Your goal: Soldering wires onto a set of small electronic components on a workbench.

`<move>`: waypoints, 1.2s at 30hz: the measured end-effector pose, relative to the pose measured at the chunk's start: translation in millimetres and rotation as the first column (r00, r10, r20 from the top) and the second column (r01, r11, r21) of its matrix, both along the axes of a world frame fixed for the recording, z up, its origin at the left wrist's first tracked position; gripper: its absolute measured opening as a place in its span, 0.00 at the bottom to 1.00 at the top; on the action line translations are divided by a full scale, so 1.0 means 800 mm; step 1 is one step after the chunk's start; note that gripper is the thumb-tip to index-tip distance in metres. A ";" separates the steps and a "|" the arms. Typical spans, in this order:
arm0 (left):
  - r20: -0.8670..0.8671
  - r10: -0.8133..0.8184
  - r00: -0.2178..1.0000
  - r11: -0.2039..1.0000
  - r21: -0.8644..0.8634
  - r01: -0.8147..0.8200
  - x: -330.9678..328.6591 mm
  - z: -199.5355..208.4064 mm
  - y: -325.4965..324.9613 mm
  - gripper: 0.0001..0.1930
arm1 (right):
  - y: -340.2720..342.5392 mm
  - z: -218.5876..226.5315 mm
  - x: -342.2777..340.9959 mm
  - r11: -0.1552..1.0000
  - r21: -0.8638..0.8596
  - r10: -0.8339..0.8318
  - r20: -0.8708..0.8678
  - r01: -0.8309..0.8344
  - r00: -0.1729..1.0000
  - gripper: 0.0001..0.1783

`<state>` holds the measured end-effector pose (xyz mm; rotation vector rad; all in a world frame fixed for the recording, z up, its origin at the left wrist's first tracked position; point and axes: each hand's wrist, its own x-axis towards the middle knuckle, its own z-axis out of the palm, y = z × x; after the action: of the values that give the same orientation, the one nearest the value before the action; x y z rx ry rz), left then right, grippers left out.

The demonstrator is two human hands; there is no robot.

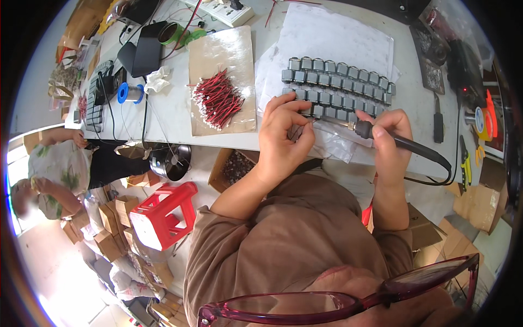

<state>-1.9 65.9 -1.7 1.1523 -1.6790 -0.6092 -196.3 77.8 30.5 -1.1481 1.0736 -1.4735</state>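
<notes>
My right hand (393, 131) is closed around the black handle of a soldering iron (364, 128), whose metal tip points left toward my left hand. With thumb and fingers pinched, my left hand (284, 136) is beside that tip at the near edge of several rows of small grey metal-cased parts (348, 84). What the pinch holds is hidden by the fingers. The parts stand on white paper sheets (338, 32). Left of them, a pile of red-and-black wires with small white connectors (218, 102) lies on a brown cardboard sheet (222, 49).
A blue solder spool (131, 93), black device (148, 49) and power strip (226, 13) stand on the table's left and far side. Yellow-handled cutters (465, 163) lie at the right edge. A red stool (163, 215), cartons (109, 218) and another person (60, 169) are on the left.
</notes>
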 end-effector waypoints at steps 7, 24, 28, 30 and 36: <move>0.019 0.000 1.000 0.999 -0.037 0.001 0.001 -0.002 -0.001 0.10 | -0.003 0.006 0.005 1.000 0.012 0.001 -0.022 0.000 1.000 0.06; 0.003 0.005 1.000 1.000 -0.001 -0.005 0.001 0.000 0.000 0.08 | -0.014 0.016 0.004 0.997 -0.034 0.059 -0.166 -0.066 0.984 0.06; 0.002 0.005 1.000 1.000 -0.002 -0.005 0.000 0.002 0.000 0.08 | -0.014 0.018 0.004 0.996 -0.037 0.069 -0.178 -0.076 0.982 0.06; 0.004 0.007 1.000 1.000 -0.001 -0.007 0.001 0.002 -0.001 0.08 | -0.016 0.018 0.005 0.996 -0.036 0.075 -0.185 -0.083 0.980 0.06; 0.020 0.006 1.000 1.000 -0.011 -0.006 0.000 0.002 -0.001 0.08 | -0.016 0.022 0.007 0.996 -0.033 0.074 -0.210 -0.083 0.975 0.06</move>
<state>-1.8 65.2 0.0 1.1585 -1.6932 -0.5861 -190.7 65.2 48.0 -1.3834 1.1298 -1.3413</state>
